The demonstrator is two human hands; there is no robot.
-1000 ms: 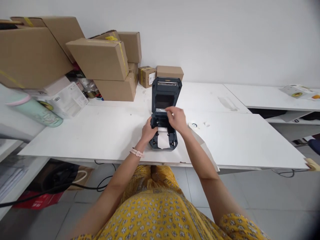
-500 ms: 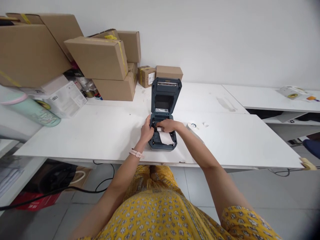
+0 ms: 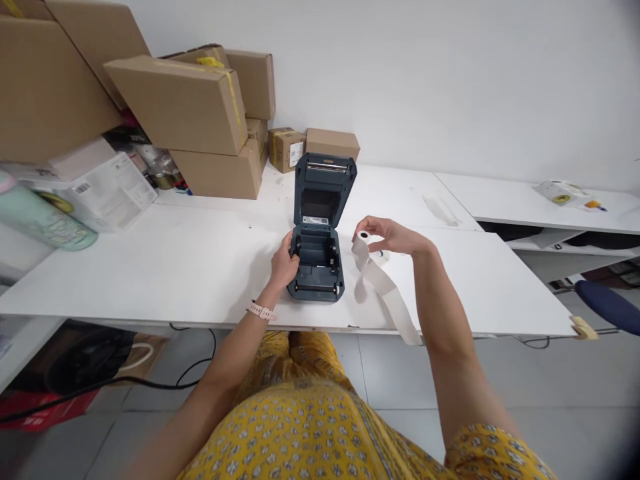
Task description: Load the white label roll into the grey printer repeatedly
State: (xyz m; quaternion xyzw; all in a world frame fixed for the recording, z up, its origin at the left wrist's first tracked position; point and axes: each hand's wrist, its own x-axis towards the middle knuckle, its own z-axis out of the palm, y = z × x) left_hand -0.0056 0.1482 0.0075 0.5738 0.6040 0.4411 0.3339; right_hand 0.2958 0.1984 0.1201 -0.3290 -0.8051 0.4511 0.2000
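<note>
A dark blue-grey label printer [image 3: 316, 263] stands on the white table with its lid [image 3: 324, 190] raised; no roll sits in its bay. My left hand [image 3: 285, 264] grips the printer's left side, thumb on the rim. To the right of the printer, my right hand [image 3: 387, 235] holds a small white paper roll [image 3: 362, 241] between thumb and fingers. From the roll a long paper strip [image 3: 391, 293] trails down past the table's front edge. Behind the roll, a small white item [image 3: 381, 256] with a dark ring is partly hidden.
Cardboard boxes [image 3: 180, 107] are stacked at the back left. A mint bottle [image 3: 47, 213] and a white carton [image 3: 107, 190] stand at the left. Two small boxes [image 3: 333, 142] are behind the printer. A blue chair [image 3: 607, 305] is at the far right.
My right hand has come out of the printer and moved right with the paper roll, its strip now hanging out. My left hand stays on the printer. The view has shifted slightly.
</note>
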